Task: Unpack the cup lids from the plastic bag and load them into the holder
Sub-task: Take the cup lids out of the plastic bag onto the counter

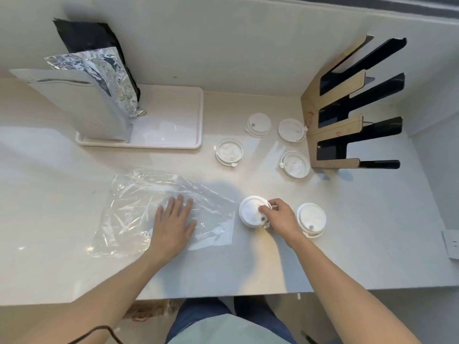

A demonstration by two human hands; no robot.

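A clear plastic bag lies flat on the white counter, and my left hand presses on it with straight fingers. My right hand pinches the right edge of a white cup lid that sits just right of the bag. Another lid lies to the right of that hand. Several more white lids, such as one in the middle and one by the holder, are scattered further back. The cardboard and black lid holder stands at the right with its slots showing no lids.
A white tray at the back left carries a grey pouch and a crumpled foil bag. The counter's front edge runs just below my forearms. A wall socket sits at the far right.
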